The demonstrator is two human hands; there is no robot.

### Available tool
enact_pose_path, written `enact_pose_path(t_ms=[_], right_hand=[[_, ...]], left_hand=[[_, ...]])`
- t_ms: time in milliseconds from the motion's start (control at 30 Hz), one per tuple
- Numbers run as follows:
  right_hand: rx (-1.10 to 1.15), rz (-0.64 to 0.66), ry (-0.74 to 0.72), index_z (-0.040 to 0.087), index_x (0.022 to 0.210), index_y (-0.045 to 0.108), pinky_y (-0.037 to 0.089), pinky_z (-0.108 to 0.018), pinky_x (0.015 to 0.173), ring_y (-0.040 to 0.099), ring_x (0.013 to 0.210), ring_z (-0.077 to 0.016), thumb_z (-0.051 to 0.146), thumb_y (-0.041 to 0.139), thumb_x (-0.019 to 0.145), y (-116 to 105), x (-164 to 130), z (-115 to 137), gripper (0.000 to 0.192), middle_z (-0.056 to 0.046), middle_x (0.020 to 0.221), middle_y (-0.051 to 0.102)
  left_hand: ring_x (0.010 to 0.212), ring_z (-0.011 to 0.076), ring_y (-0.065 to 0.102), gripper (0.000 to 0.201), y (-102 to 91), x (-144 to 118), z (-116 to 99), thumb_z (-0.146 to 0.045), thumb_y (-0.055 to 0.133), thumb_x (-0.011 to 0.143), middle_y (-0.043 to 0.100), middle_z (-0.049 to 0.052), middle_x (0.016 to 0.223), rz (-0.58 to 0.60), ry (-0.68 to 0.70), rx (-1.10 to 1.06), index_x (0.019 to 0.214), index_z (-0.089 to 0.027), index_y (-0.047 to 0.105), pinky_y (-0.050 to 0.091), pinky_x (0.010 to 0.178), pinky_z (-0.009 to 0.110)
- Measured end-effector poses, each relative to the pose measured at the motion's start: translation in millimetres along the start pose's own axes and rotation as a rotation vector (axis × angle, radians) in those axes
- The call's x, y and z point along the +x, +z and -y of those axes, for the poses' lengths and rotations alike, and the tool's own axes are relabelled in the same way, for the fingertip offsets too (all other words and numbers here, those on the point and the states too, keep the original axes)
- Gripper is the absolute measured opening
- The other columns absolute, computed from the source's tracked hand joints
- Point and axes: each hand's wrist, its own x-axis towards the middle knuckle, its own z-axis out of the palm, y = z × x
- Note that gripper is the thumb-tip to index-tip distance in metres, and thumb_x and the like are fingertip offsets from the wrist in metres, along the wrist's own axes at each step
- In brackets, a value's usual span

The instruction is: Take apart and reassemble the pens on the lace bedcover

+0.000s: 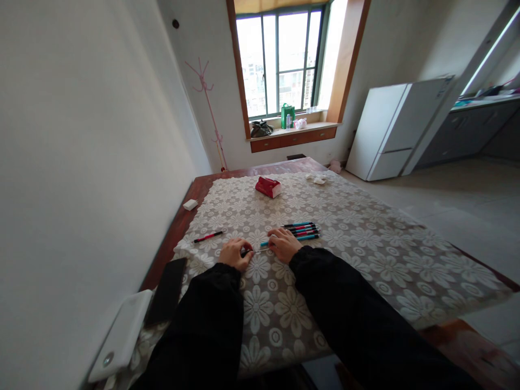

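My left hand [236, 254] is closed, with a short black pen part [245, 253] between thumb and fingers. Just to its right, my right hand [283, 245] is also closed, its fingertips on a thin pale pen piece [262, 249] that spans the small gap between the hands. I cannot tell whether that piece joins the black part. A blue pen end [264, 244] shows beside the right fingertips; the rest of it is hidden. Several blue, red and black pens [303, 230] lie side by side beyond my right hand. A single red and black pen [208, 236] lies left of my left hand.
A flower-patterned cloth [292, 309] covers the table. Farther back sit a red tissue pack [268, 187] and crumpled white tissues [319, 180]. Along the left edge are a small white box [190, 205], a black phone [166, 291] and a white device [122, 336] near the wall.
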Motion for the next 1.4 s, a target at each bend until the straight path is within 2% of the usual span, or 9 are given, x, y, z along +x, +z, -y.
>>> enact_pose_path(t_ms=[100, 233, 367, 500, 600, 667, 867, 1033, 1400], right_hand=[[0.017, -0.006, 0.021, 0.02, 0.084, 0.065, 0.036, -0.038, 0.094, 0.048, 0.112, -0.0223, 0.016, 0.062, 0.081, 0.2, 0.2, 2.3, 0.006, -0.005, 0.116, 0.06], [0.065, -0.032, 0.064, 0.02, 0.082, 0.064, 0.037, -0.037, 0.094, 0.049, 0.109, -0.0215, 0.014, 0.062, 0.08, 1.0, 0.4, 2.2, 0.006, -0.005, 0.114, 0.06], [0.142, -0.169, 0.118, 0.019, 0.079, 0.063, 0.035, -0.041, 0.098, 0.05, 0.109, -0.0227, 0.012, 0.059, 0.079, 1.5, 2.4, -0.6, 0.008, -0.006, 0.112, 0.061], [0.444, -0.325, 0.125, 0.018, 0.077, 0.06, 0.038, -0.04, 0.098, 0.054, 0.106, -0.0222, 0.016, 0.057, 0.08, -2.5, 7.4, -0.7, 0.005, -0.008, 0.107, 0.062], [0.73, -0.318, 0.108, 0.018, 0.081, 0.058, 0.043, -0.036, 0.094, 0.056, 0.107, -0.0211, 0.025, 0.053, 0.086, -7.1, 10.6, 1.9, 0.01, -0.01, 0.108, 0.061], [0.777, -0.312, 0.106, 0.018, 0.082, 0.058, 0.044, -0.036, 0.092, 0.057, 0.108, -0.021, 0.027, 0.052, 0.087, -8.1, 11.6, 3.3, 0.012, -0.01, 0.109, 0.06], [0.488, -0.369, 0.073, 0.019, 0.078, 0.059, 0.04, -0.039, 0.097, 0.054, 0.105, -0.0217, 0.017, 0.056, 0.082, -1.1, 8.0, 2.3, 0.005, -0.008, 0.105, 0.061], [0.207, -0.305, 0.079, 0.02, 0.081, 0.061, 0.037, -0.039, 0.098, 0.05, 0.109, -0.0221, 0.012, 0.056, 0.081, -2.6, 3.2, 5.0, 0.009, -0.007, 0.111, 0.061], [0.115, -0.267, 0.067, 0.02, 0.081, 0.061, 0.035, -0.038, 0.099, 0.048, 0.111, -0.0221, 0.012, 0.057, 0.082, -2.9, 2.0, 5.6, 0.01, -0.006, 0.114, 0.06]], left_hand=[[0.093, 0.0219, 0.059, 0.007, -0.5, 1.1, 1.3, -0.026, 0.065, 0.076, 0.067, 0.002, 0.087, -0.017, 0.011, -0.023, 0.081, -0.024, 0.069, 0.043, 0.085, 0.034], [0.086, 0.0189, 0.061, 0.011, 1.3, 3.2, 8.5, -0.026, 0.056, 0.084, 0.068, 0.003, 0.088, -0.135, -0.071, -0.084, 0.086, -0.023, 0.066, 0.046, 0.081, 0.032], [0.088, 0.0177, 0.064, 0.012, 6.8, 4.9, 17.6, -0.028, 0.053, 0.087, 0.07, 0.002, 0.089, -0.161, -0.085, -0.19, 0.093, -0.023, 0.063, 0.048, 0.081, 0.03], [0.086, 0.0173, 0.064, 0.012, 9.8, 5.8, 19.4, -0.025, 0.058, 0.084, 0.069, 0.002, 0.091, -0.189, 0.0, -0.247, 0.094, -0.023, 0.063, 0.05, 0.081, 0.03], [0.086, 0.0179, 0.063, 0.013, 8.4, 6.0, 16.6, -0.024, 0.058, 0.084, 0.069, 0.003, 0.093, -0.194, 0.044, -0.245, 0.095, -0.023, 0.065, 0.05, 0.083, 0.032], [0.088, 0.0181, 0.063, 0.014, 7.0, 5.7, 14.7, -0.026, 0.055, 0.087, 0.069, 0.004, 0.095, -0.186, 0.038, -0.255, 0.096, -0.023, 0.065, 0.05, 0.084, 0.033], [0.088, 0.0169, 0.064, 0.016, 7.3, 3.9, 13.2, -0.031, 0.053, 0.089, 0.07, 0.003, 0.096, -0.21, 0.057, -0.318, 0.098, -0.023, 0.064, 0.051, 0.083, 0.031], [0.087, 0.0168, 0.064, 0.015, 9.0, 4.4, 15.0, -0.027, 0.059, 0.085, 0.069, 0.003, 0.097, -0.248, 0.082, -0.316, 0.099, -0.023, 0.063, 0.052, 0.083, 0.031], [0.081, 0.0169, 0.062, 0.01, 5.5, 4.8, 13.2, -0.021, 0.065, 0.081, 0.069, 0.002, 0.089, -0.26, 0.177, -0.239, 0.091, -0.023, 0.065, 0.05, 0.077, 0.03]])
